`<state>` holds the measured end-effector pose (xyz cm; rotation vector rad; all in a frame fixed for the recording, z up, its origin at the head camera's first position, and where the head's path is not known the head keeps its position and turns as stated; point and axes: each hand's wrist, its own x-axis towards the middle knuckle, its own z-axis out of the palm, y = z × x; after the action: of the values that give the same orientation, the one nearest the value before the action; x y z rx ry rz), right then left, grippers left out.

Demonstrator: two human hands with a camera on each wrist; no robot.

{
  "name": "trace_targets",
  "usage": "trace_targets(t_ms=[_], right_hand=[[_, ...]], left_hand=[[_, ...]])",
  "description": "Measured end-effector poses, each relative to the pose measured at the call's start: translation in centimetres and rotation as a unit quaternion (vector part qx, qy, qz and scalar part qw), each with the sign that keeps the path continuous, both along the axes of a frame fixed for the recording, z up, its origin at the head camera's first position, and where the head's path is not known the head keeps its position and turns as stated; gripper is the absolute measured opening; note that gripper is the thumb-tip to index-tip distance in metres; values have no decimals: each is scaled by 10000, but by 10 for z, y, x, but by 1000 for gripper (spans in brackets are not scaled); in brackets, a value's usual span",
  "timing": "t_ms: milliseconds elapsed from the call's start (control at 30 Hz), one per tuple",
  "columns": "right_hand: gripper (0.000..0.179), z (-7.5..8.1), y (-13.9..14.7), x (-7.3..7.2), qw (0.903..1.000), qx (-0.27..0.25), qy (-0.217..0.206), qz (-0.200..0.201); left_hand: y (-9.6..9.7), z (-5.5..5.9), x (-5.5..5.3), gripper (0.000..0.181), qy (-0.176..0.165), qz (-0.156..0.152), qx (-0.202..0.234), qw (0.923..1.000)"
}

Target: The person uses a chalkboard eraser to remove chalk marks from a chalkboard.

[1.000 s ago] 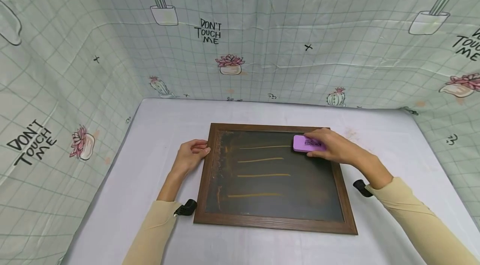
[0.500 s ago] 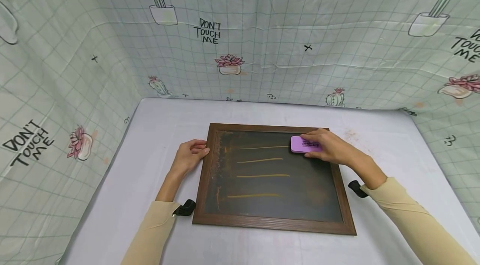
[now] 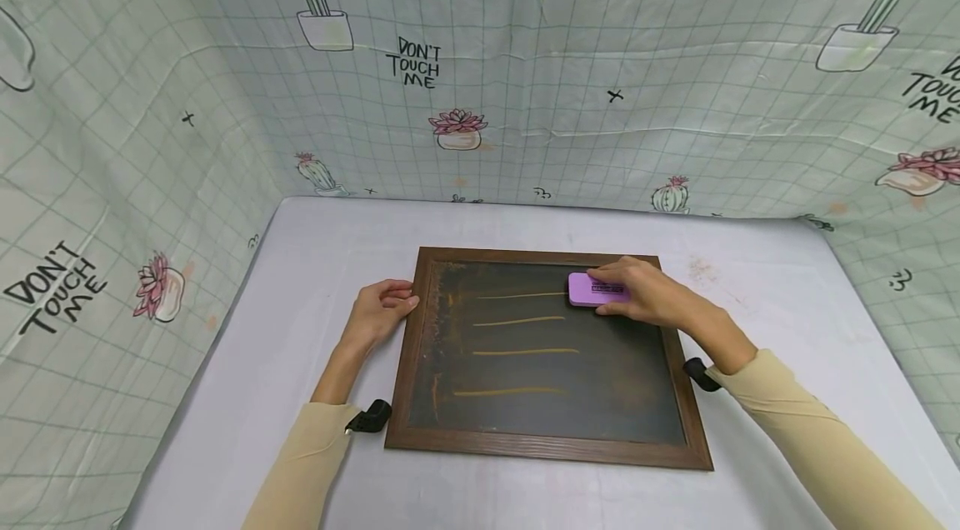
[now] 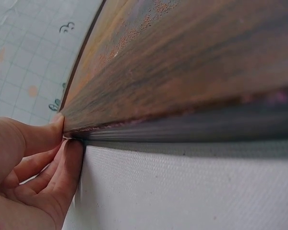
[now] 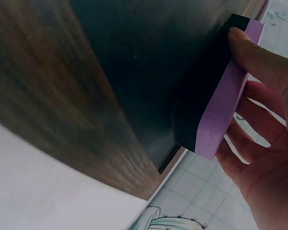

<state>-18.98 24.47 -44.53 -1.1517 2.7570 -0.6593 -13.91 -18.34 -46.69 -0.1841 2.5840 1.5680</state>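
A chalkboard (image 3: 540, 413) with a brown wooden frame lies flat, with several yellow chalk lines (image 3: 517, 352) across its dark surface. My right hand (image 3: 648, 294) grips a purple board eraser (image 3: 596, 290) with a black felt underside, thumb on one long side and fingers on the other. The eraser is against the upper part of the board, covering the right end of the top line. My left hand (image 3: 377, 313) pinches the left edge of the frame (image 4: 182, 72) between thumb and fingers near the far left corner.
A white-covered table (image 3: 330, 247) surrounds the board. Behind and beside it hangs a gridded cloth (image 3: 525, 138) printed with cacti and lettering. Faint orange dust (image 3: 702, 269) marks the tabletop right of the board. Black wrist devices (image 3: 370, 416) sit at both cuffs.
My right hand has slid the eraser left along the top chalk line, shortening the part that shows. My left hand keeps its hold on the frame.
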Motion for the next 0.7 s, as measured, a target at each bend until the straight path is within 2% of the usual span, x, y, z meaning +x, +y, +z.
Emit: trace_targets(t_ms=[300, 700], right_hand=[[53, -2, -8, -2, 9999, -80, 42, 55], [54, -3, -18, -4, 9999, -115, -34, 100]], left_hand=[[0, -2, -1, 36, -158, 27, -30, 9999], [0, -3, -2, 36, -157, 20, -52, 9999]])
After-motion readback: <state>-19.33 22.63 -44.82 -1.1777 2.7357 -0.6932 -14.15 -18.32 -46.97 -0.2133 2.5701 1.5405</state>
